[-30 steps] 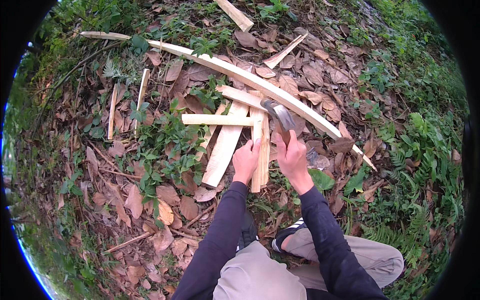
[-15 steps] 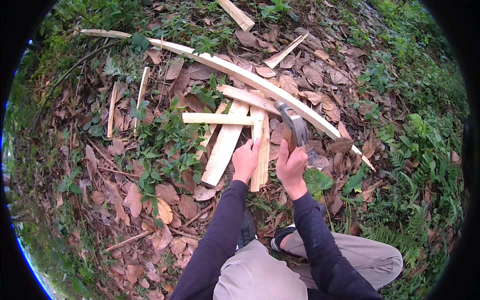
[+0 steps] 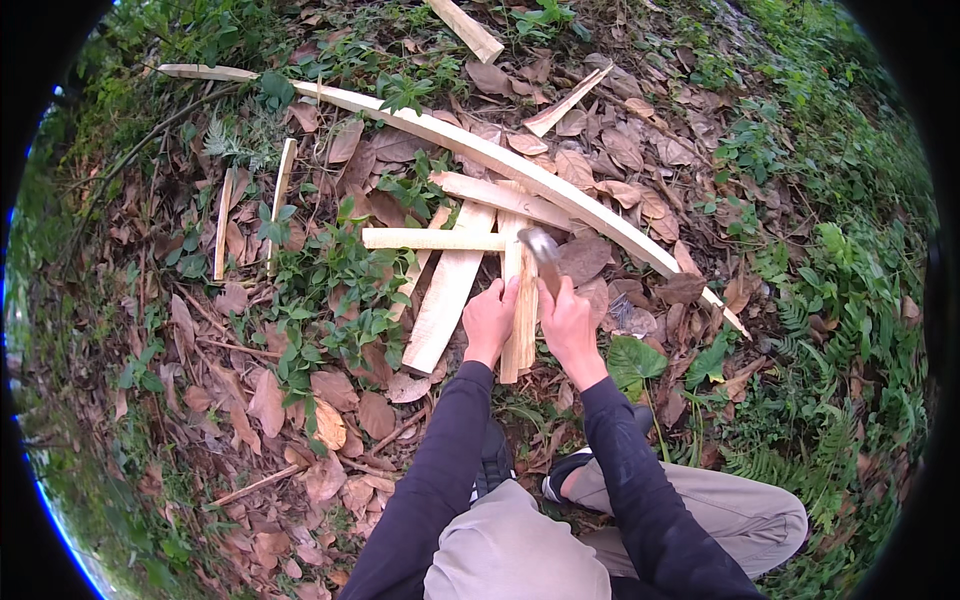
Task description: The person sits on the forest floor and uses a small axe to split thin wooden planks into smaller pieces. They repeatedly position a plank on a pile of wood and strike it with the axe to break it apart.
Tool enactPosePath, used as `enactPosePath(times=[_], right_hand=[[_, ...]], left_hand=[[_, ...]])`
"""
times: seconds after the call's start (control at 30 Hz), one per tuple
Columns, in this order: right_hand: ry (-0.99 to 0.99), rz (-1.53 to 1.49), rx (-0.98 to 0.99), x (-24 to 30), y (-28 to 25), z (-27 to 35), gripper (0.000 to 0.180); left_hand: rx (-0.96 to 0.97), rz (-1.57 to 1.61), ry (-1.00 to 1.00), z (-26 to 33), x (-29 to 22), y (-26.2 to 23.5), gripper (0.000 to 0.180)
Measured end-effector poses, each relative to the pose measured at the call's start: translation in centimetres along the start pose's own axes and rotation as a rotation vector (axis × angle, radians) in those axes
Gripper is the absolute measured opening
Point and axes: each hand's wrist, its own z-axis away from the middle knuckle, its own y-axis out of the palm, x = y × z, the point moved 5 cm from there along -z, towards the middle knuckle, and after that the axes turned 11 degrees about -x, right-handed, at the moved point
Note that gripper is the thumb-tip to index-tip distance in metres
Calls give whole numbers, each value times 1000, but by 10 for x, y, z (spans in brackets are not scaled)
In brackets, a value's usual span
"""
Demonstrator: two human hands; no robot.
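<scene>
In my right hand [image 3: 570, 325] is a claw hammer [image 3: 542, 250], gripped by its wooden handle; its blurred metal head is at the corner where two pieces of wood meet. My left hand [image 3: 489, 322] is closed at the left edge of a narrow upright wooden strip [image 3: 511, 262], thumb pointing up along it. A squared stick [image 3: 430, 239] runs crosswise to the left from the strip's upper end. Beneath them lie a wider pale board [image 3: 450, 300] and a slanting plank [image 3: 500, 198]. Whether a nail is at the corner cannot be made out.
A long pale pole [image 3: 500, 160] arcs across beyond the boards. Split wood pieces [image 3: 567, 102] and a short block [image 3: 466, 30] lie farther off. Two thin stakes [image 3: 282, 190] stand at the left among green plants. Brown leaves [image 3: 270, 400] cover the ground.
The hammer has swung left and down from right of the strip to the corner of the wood, my right hand moving left with it. My left hand has stayed nearly in place.
</scene>
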Motion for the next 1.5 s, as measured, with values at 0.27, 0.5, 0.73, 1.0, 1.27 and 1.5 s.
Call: enactPosePath(times=[0.27, 0.5, 0.73, 1.0, 1.27, 1.5], right_hand=[[-204, -219, -402, 43, -43, -2, 36], [30, -54, -49, 1, 12, -13, 37], [-167, -205, -326, 25, -26, 10, 31], [41, -187, -222, 27, -19, 4, 40], [74, 71, -27, -14, 19, 8, 32], [-356, -247, -398, 36, -38, 10, 31]], left_hand=[[-7, 21, -7, 1, 5, -7, 51], [21, 18, -19, 1, 4, -4, 51], [-8, -14, 26, 0, 2, -3, 51], [-31, -13, 32, 0, 9, -1, 52], [1, 4, 33, -3, 3, 1, 52], [-18, -35, 34, -2, 6, -3, 52]])
